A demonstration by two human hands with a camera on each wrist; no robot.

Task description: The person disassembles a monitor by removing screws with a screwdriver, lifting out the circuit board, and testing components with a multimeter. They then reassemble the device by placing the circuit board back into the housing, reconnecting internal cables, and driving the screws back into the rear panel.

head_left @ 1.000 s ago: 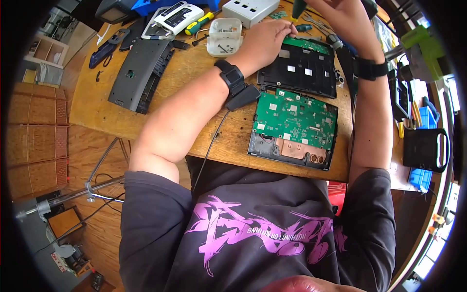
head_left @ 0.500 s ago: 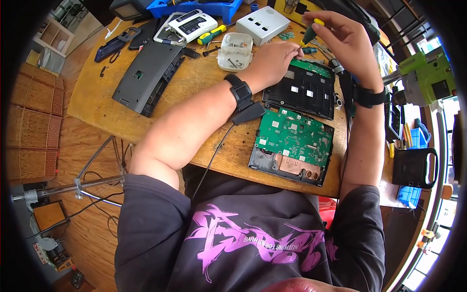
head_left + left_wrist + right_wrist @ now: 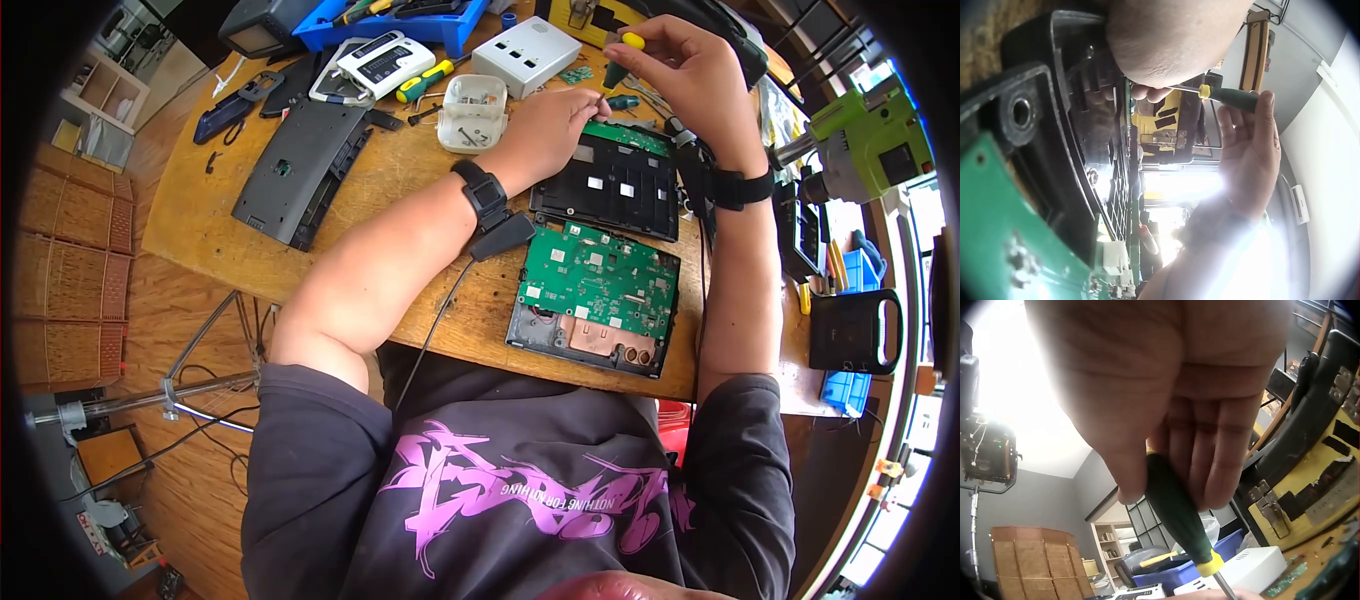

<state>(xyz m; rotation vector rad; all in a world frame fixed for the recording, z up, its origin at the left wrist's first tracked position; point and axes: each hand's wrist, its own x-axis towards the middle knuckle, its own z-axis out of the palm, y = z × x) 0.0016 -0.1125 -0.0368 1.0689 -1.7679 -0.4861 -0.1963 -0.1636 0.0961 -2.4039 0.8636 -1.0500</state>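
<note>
My right hand (image 3: pixel 697 88) holds a dark green screwdriver (image 3: pixel 1175 503) with yellow ends, thumb on one side of the handle and fingers on the other. Its shaft points down to the fingertips of my left hand (image 3: pixel 545 130), which pinch around its lower end; the very tip is hidden. Both hands work at the far edge of a black plastic panel (image 3: pixel 612 200), where a green circuit board strip (image 3: pixel 635 138) shows. Nearer my body lies an open black housing (image 3: pixel 525 325) with a large green circuit board (image 3: pixel 600 270) and a copper-coloured plate.
Left on the wooden table lie a dark grey casing (image 3: pixel 300 170) and a clear box (image 3: pixel 473 118) of screws. A white tester (image 3: pixel 388 66), yellow-green screwdriver (image 3: pixel 424 82), silver box (image 3: pixel 527 55) and blue tray (image 3: pixel 450 32) stand behind. A green power drill (image 3: pixel 870 145) is at right.
The view has shifted, bringing the screwdriver's yellow end cap into sight. My right fingers have changed their hold slightly on the handle; my left hand stays at the panel's far edge.
</note>
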